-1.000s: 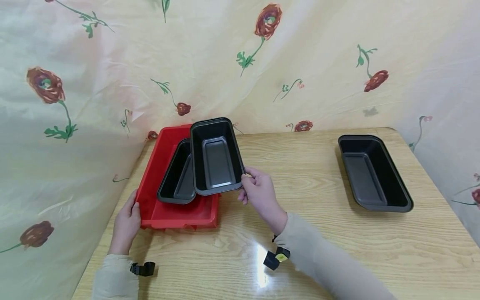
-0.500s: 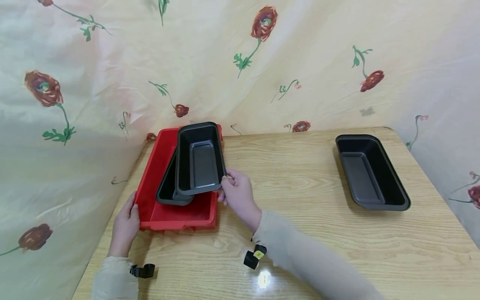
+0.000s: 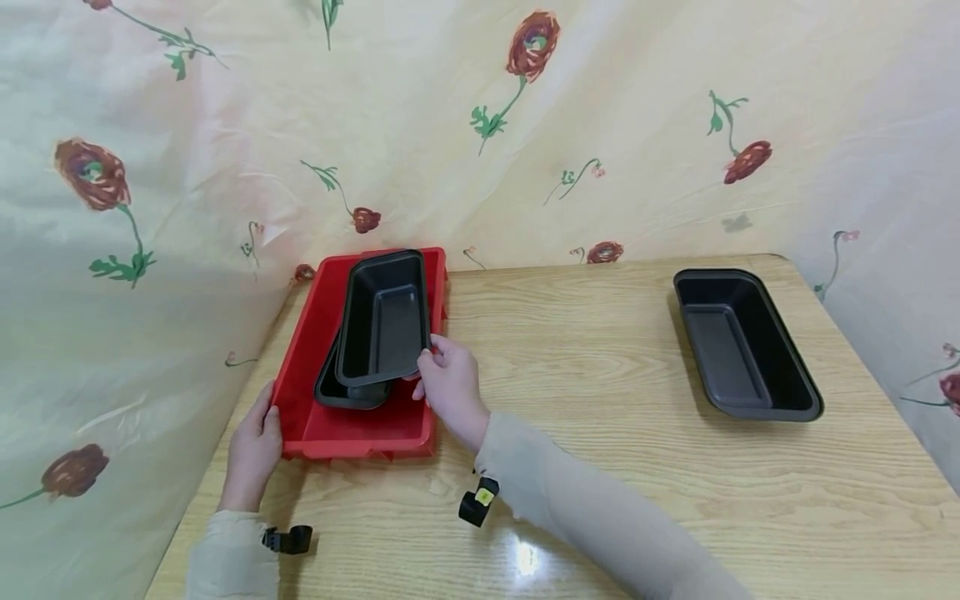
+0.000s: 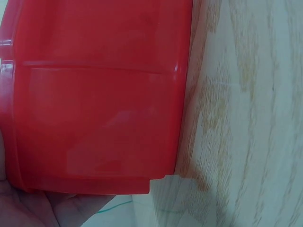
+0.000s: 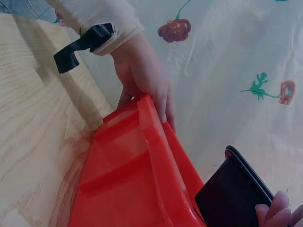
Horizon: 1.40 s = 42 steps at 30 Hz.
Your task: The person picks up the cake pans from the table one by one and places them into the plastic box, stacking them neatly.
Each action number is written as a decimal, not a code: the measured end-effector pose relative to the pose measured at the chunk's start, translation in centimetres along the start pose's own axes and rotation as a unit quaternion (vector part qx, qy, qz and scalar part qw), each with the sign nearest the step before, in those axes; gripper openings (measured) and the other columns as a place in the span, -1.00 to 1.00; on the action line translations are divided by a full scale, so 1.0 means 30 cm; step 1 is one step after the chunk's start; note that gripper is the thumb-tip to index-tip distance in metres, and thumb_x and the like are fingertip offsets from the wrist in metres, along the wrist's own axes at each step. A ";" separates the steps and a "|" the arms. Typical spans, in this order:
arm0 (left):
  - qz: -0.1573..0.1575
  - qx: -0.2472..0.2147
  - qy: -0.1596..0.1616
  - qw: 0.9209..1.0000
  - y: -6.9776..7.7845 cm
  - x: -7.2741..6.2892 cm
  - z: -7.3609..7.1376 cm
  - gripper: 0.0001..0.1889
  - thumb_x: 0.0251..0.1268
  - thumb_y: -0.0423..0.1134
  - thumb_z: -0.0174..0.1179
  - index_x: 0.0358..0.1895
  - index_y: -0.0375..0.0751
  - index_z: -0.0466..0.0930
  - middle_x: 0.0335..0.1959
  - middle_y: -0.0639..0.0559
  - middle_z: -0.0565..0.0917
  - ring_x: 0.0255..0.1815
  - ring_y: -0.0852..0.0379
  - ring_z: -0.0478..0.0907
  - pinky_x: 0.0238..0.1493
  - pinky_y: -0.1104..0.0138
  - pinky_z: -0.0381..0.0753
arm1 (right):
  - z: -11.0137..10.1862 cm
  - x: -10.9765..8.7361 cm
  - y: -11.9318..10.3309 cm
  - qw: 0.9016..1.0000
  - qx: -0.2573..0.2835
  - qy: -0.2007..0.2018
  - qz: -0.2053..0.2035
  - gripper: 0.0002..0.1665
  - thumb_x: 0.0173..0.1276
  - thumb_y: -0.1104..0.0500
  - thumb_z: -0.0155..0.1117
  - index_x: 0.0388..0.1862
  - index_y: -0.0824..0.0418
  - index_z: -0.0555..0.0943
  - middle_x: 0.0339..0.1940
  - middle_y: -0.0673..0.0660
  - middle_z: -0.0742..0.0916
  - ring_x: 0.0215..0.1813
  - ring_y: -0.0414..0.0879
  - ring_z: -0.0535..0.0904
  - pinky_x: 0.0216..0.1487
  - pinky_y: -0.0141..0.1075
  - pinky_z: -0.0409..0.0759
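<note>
A flowered cloth [image 3: 637,125] hangs behind the table and along its left side. The wooden table [image 3: 570,350] spreads beneath everything else. On its left, toward the far edge, sits the red tray [image 3: 352,447], the largest thing on it. Three black pans of one shape come next. The right pan [image 3: 723,350] lies alone on the far right of the table, well apart from the tray. The upper pan [image 3: 401,325] is over the tray, tilted, and partly covers the lower pan [image 3: 363,397], which lies inside the tray. Whether these two touch, I cannot tell.

The right hand [image 3: 453,383] pinches the upper pan at its near right corner, thumb above the rim and fingers closed beneath. The left hand [image 3: 253,450] grips the tray's near left corner, fingers curled round the wall. Smallest are two black wrist cameras [image 3: 288,540], one strapped at each cuff.
</note>
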State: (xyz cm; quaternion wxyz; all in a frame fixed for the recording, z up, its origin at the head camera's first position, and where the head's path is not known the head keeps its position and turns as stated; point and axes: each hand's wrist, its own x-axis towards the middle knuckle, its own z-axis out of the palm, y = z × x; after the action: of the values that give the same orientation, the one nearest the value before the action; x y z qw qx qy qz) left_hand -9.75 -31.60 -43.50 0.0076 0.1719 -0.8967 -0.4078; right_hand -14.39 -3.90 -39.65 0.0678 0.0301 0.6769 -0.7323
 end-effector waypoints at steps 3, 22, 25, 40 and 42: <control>0.000 -0.002 0.002 1.000 0.000 0.003 0.000 -0.46 0.61 -0.21 -0.32 0.58 -0.01 -0.08 0.50 -0.29 0.13 0.37 -0.31 0.21 0.30 -0.16 0.28 | 0.008 0.016 0.006 1.000 -0.010 0.002 0.011 -0.50 0.49 0.23 0.05 0.38 0.26 0.42 -0.55 0.26 0.66 -0.62 0.12 0.52 -0.68 -0.43 0.38; 0.011 0.001 0.005 1.000 -0.008 0.005 -0.005 -0.46 0.61 -0.22 -0.29 0.57 -0.06 -0.05 0.49 -0.32 0.14 0.38 -0.34 0.20 0.33 -0.18 0.23 | 0.098 0.043 -0.006 0.997 -0.002 -0.007 0.079 -0.44 0.51 0.19 0.08 0.44 0.28 0.34 -0.51 0.22 0.68 -0.72 -0.06 0.46 -0.68 -0.42 0.33; 0.004 -0.004 0.001 1.000 -0.007 0.003 -0.005 -0.45 0.61 -0.20 -0.29 0.58 -0.01 -0.07 0.50 -0.32 0.13 0.37 -0.34 0.21 0.31 -0.18 0.26 | 0.108 0.040 0.000 0.996 0.006 -0.020 0.091 -0.44 0.53 0.22 0.04 0.45 0.31 0.30 -0.39 0.26 0.73 -0.73 -0.08 0.44 -0.74 -0.43 0.28; 0.021 0.002 0.001 1.000 -0.004 0.003 -0.007 -0.46 0.61 -0.20 -0.30 0.58 -0.03 -0.07 0.50 -0.31 0.14 0.36 -0.34 0.22 0.30 -0.18 0.27 | 0.085 0.031 -0.016 0.975 -0.170 -0.106 0.094 -0.30 0.50 0.23 0.08 0.53 0.36 0.12 -0.39 0.22 0.74 -0.77 -0.08 0.42 -0.78 -0.42 0.29; 0.020 0.003 0.001 1.000 -0.006 0.002 -0.007 -0.46 0.61 -0.20 -0.31 0.58 -0.04 -0.06 0.50 -0.31 0.14 0.36 -0.34 0.22 0.30 -0.18 0.27 | 0.078 0.027 -0.018 0.967 -0.204 -0.123 0.090 -0.29 0.49 0.21 0.11 0.52 0.37 0.14 -0.52 0.21 0.71 -0.76 -0.04 0.47 -0.77 -0.42 0.31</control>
State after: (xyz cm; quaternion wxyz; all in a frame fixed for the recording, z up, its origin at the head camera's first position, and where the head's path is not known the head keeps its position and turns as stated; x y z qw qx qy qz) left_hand -9.73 -31.88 -43.51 0.0162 0.1546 -0.9012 -0.4047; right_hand -15.16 -6.24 -39.04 0.2207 -0.0139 0.7929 -0.5677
